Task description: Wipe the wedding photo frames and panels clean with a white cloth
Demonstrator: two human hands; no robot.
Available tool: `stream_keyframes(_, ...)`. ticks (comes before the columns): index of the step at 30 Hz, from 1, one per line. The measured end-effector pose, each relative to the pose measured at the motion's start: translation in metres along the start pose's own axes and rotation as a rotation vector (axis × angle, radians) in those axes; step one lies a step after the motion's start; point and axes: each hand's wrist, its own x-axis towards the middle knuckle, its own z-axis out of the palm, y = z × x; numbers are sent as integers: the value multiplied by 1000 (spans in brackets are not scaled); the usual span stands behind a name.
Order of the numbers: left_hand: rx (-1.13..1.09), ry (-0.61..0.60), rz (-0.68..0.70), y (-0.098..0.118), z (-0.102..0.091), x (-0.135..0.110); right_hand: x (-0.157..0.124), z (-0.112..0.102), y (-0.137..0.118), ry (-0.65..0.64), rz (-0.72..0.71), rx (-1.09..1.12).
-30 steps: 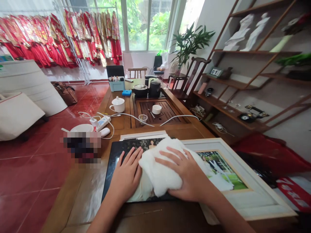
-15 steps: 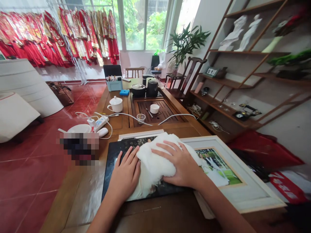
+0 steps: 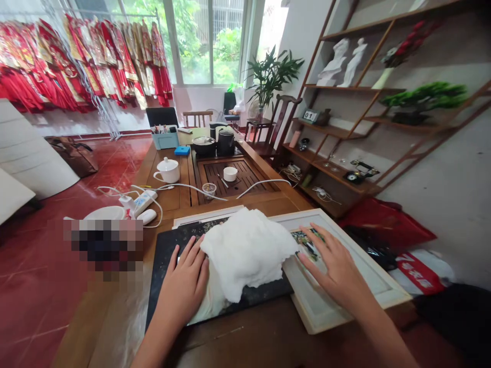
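Observation:
A fluffy white wad of cotton batting (image 3: 251, 250) lies over much of a dark photo panel (image 3: 163, 260) on the wooden table. My left hand (image 3: 187, 276) rests flat on the panel's left part, fingers spread, its fingertips at the wad's left edge. To the right, my right hand (image 3: 332, 263) is open with fingers apart and nothing in it, just off the wad and above a white-framed wedding photo (image 3: 368, 276). The hand hides part of that picture. Most of the panel's image is covered by the wad.
Behind the panel, a white cable (image 3: 264, 183) crosses the table near a tea tray (image 3: 245, 179) with a small white cup (image 3: 230, 174). A lidded white mug (image 3: 168, 170) and a power strip (image 3: 144, 203) stand on the left. Shelves (image 3: 345, 134) line the right wall.
My right hand has let go of the cotton batting and moved right, over the framed photo. The wad now lies loose and spread out. My left hand stays on the panel. The view has shifted right.

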Motion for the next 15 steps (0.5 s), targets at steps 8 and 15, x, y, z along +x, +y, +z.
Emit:
stream_keyframes(8, 16, 13, 14, 0, 1, 0, -29, 51, 36, -251, 97, -216)
stream_keyframes(15, 13, 28, 22, -2, 3, -1, -13, 67, 41, -265, 55, -259)
